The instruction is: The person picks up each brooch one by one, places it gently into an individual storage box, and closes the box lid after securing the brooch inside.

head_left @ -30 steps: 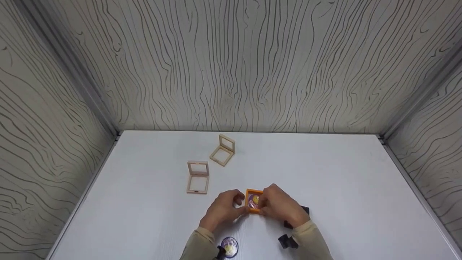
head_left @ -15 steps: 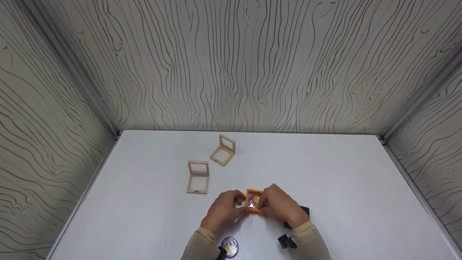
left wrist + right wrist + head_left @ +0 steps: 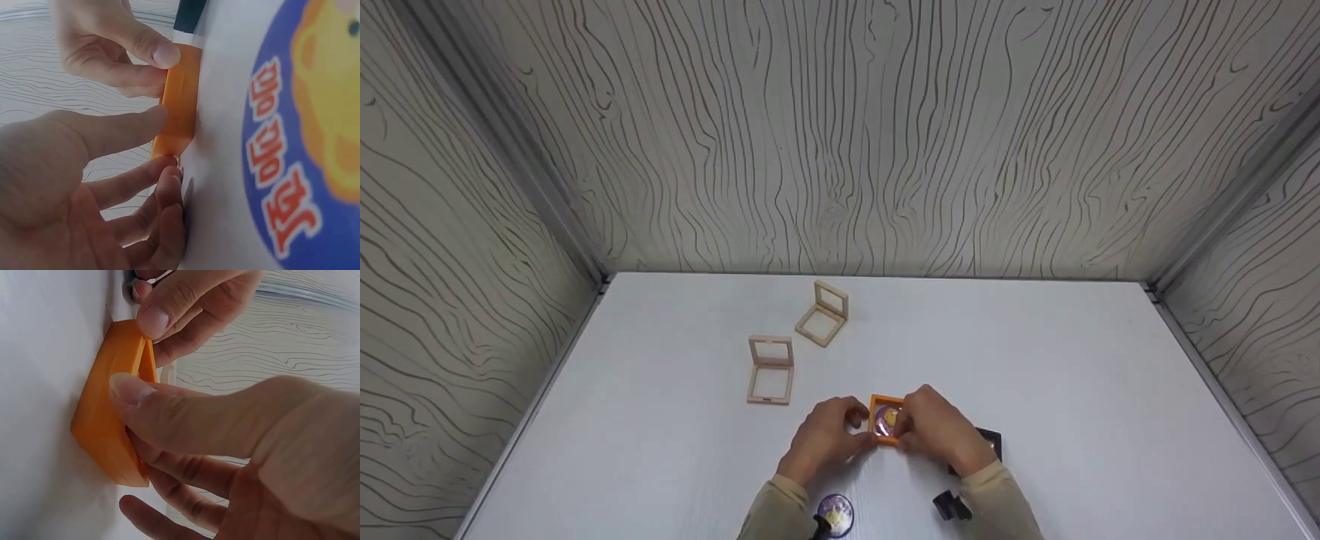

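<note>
A small square orange frame (image 3: 885,420) lies on the white table in the head view, with a round purple badge (image 3: 885,422) bearing a yellow figure inside it. My left hand (image 3: 826,435) holds the frame's left corner, its thumb (image 3: 129,126) on the front side and a fingertip at the left side. My right hand (image 3: 941,427) pinches the frame's front side near the right corner, its thumb (image 3: 138,396) outside and fingers reaching inside. These fingers cover the frame's right part in the head view. Beside my left sleeve lies another round badge (image 3: 836,515).
Two light wooden frames (image 3: 770,370) (image 3: 823,313) stand hinged open farther back on the white table (image 3: 1035,360). A black frame (image 3: 992,442) lies partly hidden under my right forearm, and a black object (image 3: 950,505) sits by that sleeve. Wood-patterned walls enclose the back and sides.
</note>
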{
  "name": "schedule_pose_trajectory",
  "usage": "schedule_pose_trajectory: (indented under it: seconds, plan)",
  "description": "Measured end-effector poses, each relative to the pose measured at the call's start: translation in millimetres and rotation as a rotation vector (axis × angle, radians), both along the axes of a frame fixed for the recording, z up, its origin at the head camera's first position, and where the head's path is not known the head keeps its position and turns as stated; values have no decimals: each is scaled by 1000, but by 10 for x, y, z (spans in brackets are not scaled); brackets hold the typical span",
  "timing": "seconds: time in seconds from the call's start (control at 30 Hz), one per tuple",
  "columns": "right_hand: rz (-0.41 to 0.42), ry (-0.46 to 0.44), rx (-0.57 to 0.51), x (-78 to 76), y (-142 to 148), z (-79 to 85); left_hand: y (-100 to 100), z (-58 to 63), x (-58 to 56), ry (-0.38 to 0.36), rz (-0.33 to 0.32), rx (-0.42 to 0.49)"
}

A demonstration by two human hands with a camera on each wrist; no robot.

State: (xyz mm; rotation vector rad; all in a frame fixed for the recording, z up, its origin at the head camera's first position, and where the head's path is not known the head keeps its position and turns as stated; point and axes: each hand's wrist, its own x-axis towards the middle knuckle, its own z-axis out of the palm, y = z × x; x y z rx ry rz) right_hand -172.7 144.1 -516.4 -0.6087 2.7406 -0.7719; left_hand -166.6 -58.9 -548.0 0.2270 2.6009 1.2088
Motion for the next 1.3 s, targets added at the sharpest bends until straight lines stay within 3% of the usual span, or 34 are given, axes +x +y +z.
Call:
schedule_pose_trajectory:
  seconds: [0.43,0.73,0.87,1.07,1.3]
  plan:
    - [19,-24,28,-33,4,-33,-5,19,41,-39,12,13]
    - [25,-56,-2,-10,-35,-1,-214,64,80,-24,5,19]
    - [10,-24,7,6,-32,44,-345,103,79,2,49,22]
    - [69,68,-30,79,-98,84,-715,152,19,78,131,82]
    - [184,30,-149,173,-212,123,-1132,246,-169,146,342,117]
